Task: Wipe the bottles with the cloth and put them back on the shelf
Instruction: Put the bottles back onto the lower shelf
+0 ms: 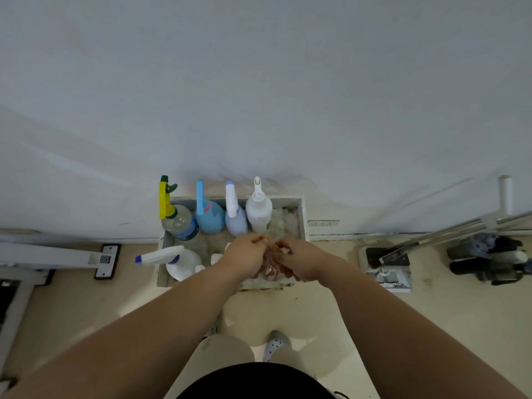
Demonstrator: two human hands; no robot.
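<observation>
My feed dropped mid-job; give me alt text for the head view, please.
The left hand and right hand grip a blurred pinkish item over the shelf tray. Four spray bottles stand along its back wall; a white spray bottle sits front left.

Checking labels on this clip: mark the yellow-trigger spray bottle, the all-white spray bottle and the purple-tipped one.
yellow-trigger spray bottle (pixel 180 223): head view, clear body.
all-white spray bottle (pixel 259 210): head view, upper body.
purple-tipped spray bottle (pixel 184 263): head view, white body.

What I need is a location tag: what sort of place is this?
Likely a household cleaning-supply corner: spray bottles stand on a low shelf against the wall; a dustpan lies on the floor.
</observation>
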